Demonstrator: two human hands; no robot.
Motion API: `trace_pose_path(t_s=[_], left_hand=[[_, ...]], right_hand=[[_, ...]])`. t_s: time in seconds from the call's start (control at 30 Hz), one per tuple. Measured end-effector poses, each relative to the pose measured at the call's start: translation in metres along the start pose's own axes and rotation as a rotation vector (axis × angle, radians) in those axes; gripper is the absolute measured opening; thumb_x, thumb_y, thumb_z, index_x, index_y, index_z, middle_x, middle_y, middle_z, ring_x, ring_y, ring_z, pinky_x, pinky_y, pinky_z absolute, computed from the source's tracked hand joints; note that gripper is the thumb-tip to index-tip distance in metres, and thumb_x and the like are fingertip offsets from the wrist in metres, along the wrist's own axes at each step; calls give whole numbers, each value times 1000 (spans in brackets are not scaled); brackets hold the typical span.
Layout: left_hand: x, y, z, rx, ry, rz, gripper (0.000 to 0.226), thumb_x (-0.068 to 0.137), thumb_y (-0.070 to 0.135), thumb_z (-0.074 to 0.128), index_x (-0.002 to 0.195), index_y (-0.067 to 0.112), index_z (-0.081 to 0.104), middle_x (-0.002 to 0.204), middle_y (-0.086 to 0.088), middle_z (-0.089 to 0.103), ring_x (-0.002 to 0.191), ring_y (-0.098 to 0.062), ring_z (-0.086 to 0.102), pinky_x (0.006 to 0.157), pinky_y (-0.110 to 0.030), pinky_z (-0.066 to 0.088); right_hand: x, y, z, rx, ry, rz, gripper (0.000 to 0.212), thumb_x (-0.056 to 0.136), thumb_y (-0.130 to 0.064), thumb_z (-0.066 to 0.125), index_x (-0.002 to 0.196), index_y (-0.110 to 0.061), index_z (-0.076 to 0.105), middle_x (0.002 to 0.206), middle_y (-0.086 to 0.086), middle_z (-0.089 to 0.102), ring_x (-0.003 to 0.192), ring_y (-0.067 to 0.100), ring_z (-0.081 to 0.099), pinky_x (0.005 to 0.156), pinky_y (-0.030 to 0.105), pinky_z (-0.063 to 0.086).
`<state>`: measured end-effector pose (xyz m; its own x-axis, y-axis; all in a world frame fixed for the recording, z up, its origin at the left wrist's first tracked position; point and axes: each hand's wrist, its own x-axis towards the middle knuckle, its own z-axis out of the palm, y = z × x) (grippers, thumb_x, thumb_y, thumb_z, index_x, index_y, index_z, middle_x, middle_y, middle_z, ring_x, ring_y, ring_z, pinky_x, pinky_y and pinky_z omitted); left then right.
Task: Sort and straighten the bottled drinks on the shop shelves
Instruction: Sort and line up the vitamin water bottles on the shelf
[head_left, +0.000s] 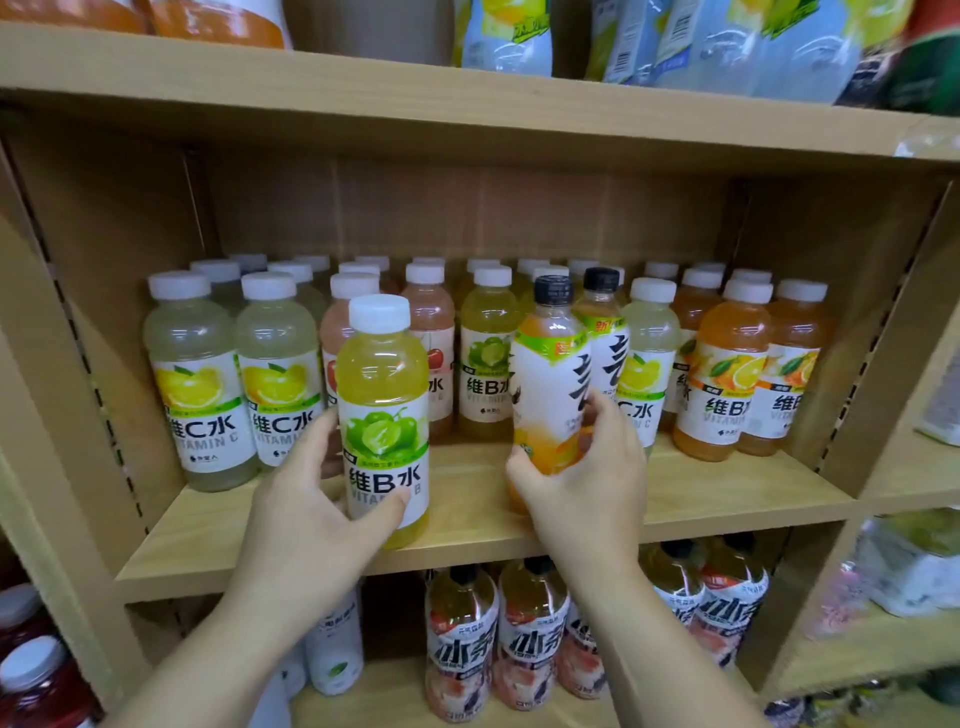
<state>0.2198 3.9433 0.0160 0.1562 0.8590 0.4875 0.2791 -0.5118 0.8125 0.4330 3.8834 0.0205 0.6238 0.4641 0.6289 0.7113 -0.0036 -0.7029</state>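
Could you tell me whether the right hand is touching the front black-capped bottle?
Touching. In the head view the right hand grips the front black-capped bottle near its base.

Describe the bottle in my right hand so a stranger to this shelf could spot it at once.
On the middle shelf, packed with white-capped vitamin drinks, look right of centre near the front edge. There the right hand grips a tilted orange drink bottle. Unlike its neighbours it has a black cap and a black brushstroke on its white label; only the upright bottle behind it matches.
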Motion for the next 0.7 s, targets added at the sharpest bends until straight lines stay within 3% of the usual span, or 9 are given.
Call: trace_pose_path(t_s=[0.1, 0.27, 0.4, 0.5, 0.7], left_hand=[[4, 3, 10, 11, -8, 14, 80, 70, 26, 91, 137, 45, 52, 119, 31, 65, 112, 0, 62, 96, -42, 57], [20, 16, 50, 32, -35, 51, 73, 76, 26, 88, 137, 42, 50, 119, 30, 64, 108, 10, 60, 89, -17, 48], [41, 20, 80, 88, -51, 44, 68, 78, 28, 88, 134, 32, 50, 122, 16, 66, 110, -8, 64, 87, -24, 50], [52, 26, 96, 103, -51, 11, 68, 78, 29, 88, 133, 28, 49, 124, 8, 68, 112, -13, 64, 85, -26, 49], [58, 32, 114, 180, -8, 4, 66, 74, 34, 90, 124, 23, 47, 117, -1, 68, 106, -21, 65, 84, -39, 55]], right_hand=[[2, 19, -25, 49, 19, 52, 80, 65, -36, 86, 135, -23, 50, 110, -14, 51, 103, 13, 52, 86, 33, 49], [18, 42, -51, 60, -13, 38, 81, 67, -38, 87, 136, -22, 48, 114, -7, 57, 98, 14, 54, 82, 33, 50], [26, 51, -57, 88, -97, 35, 80, 69, -38, 87, 137, -28, 46, 120, -10, 59, 104, 13, 58, 85, 35, 55], [27, 57, -59, 91, -140, 23, 81, 70, -43, 86, 139, -28, 46, 122, -11, 59, 106, 13, 59, 89, 38, 56], [30, 63, -62, 89, -177, -12, 82, 73, -43, 87, 142, -23, 47, 126, -10, 58, 115, 10, 55, 95, 30, 51]])
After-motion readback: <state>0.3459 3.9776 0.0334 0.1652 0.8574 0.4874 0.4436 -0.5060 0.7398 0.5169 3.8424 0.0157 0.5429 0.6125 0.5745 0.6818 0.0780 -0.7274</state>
